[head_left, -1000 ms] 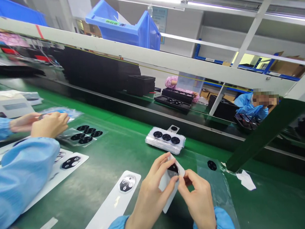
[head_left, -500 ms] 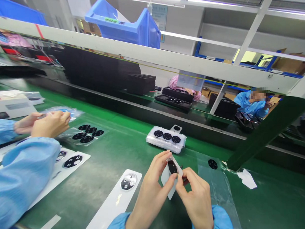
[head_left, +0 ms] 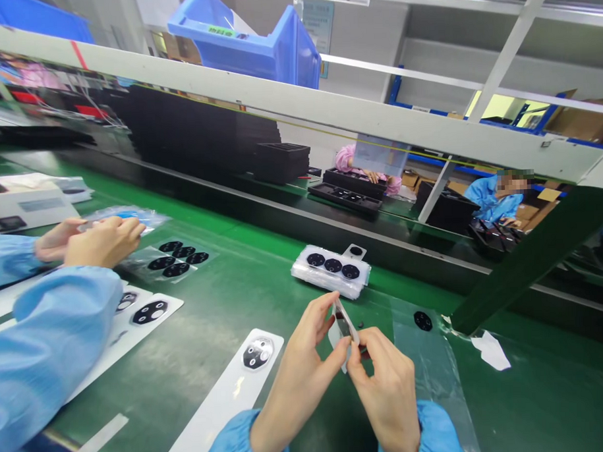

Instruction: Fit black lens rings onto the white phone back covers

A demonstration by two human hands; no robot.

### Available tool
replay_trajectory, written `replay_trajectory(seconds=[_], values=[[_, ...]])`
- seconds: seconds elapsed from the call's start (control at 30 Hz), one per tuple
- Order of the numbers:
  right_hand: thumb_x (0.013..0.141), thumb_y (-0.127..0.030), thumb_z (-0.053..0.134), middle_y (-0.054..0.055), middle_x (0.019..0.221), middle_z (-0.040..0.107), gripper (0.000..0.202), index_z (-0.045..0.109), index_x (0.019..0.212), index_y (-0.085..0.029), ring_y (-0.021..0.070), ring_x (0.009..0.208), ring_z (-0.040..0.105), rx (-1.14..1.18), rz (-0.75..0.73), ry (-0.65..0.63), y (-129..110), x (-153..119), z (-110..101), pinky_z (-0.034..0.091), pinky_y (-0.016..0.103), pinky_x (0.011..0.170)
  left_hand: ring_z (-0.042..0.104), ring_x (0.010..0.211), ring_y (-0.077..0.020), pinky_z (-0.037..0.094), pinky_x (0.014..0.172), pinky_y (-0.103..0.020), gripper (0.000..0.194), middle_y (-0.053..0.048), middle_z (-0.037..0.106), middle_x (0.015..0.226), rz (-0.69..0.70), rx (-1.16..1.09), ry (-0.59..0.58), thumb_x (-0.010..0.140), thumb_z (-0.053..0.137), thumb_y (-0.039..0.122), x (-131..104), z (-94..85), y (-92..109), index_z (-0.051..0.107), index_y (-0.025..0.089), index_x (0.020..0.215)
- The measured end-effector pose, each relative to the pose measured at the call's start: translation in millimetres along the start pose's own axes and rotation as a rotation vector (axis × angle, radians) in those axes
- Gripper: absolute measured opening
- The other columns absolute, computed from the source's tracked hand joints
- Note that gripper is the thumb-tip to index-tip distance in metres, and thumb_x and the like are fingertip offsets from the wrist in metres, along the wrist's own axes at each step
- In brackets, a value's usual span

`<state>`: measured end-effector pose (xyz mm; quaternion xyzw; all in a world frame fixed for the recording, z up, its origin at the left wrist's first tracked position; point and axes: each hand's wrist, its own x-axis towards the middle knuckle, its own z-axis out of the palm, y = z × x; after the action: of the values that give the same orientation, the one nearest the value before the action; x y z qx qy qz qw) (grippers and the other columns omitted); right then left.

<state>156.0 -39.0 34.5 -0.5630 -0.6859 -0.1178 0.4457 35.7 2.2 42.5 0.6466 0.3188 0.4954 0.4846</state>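
Both my hands hold a small white backing card [head_left: 352, 331] with a dark patch on it, tilted nearly edge-on to me. My left hand [head_left: 311, 367] pinches its top and its near side between thumb and fingers. My right hand [head_left: 386, 388] pinches the lower right edge with thumb and forefinger. To the left of my hands lies a white panel [head_left: 213, 407] with a black-and-silver camera plate [head_left: 258, 353]. Beyond my hands sits a stack of clear film sheets [head_left: 328, 282] bearing black discs [head_left: 333, 266].
At left, a co-worker's hands [head_left: 101, 241] work above more white panels [head_left: 163, 308] and a sheet of several black discs [head_left: 177, 260]. Clear film [head_left: 430, 380] with one disc [head_left: 423, 321] lies right, near a green post [head_left: 520, 264] and a paper scrap [head_left: 491, 351].
The card has turned more edge-on between my hands, so less of its dark face shows. My grip stays on it. The view has shifted slightly.
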Motion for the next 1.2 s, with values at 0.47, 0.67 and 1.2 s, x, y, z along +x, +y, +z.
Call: replay_trajectory(seconds=[0.47,0.67,1.2], values=[[0.090,-0.015,0.043,0.000,0.066,0.057,0.017,0.054,0.078,-0.018,0.0138,0.057,0.055,0.007,-0.002,-0.027,3.9,-4.6,7.6,0.037,0.025,0.054,0.038,0.129,-0.0207,0.040,0.106,-0.041,0.053,-0.007,0.038,0.135,0.053,0.125,0.007,0.078,0.046,0.007,4.4,8.6,-7.2,0.035,0.024,0.127],[0.090,-0.013,0.044,0.003,0.070,0.059,0.015,0.057,0.082,-0.016,0.0156,0.062,0.058,-0.007,-0.027,-0.011,5.3,-6.1,11.2,0.039,0.026,0.057,0.039,0.127,-0.0215,0.040,0.106,-0.042,0.055,-0.009,0.037,0.135,0.083,0.204,0.018,0.078,0.044,0.005,6.7,10.9,-6.3,0.034,0.023,0.129],[0.088,-0.011,0.041,0.001,0.067,0.058,0.018,0.055,0.078,-0.017,0.0133,0.059,0.056,-0.073,-0.031,0.041,3.2,1.2,8.2,0.040,0.024,0.055,0.041,0.127,-0.0208,0.039,0.107,-0.040,0.064,-0.007,0.037,0.135,0.108,0.145,0.031,0.074,0.034,-0.003,5.6,8.5,-9.3,0.032,0.023,0.133]])
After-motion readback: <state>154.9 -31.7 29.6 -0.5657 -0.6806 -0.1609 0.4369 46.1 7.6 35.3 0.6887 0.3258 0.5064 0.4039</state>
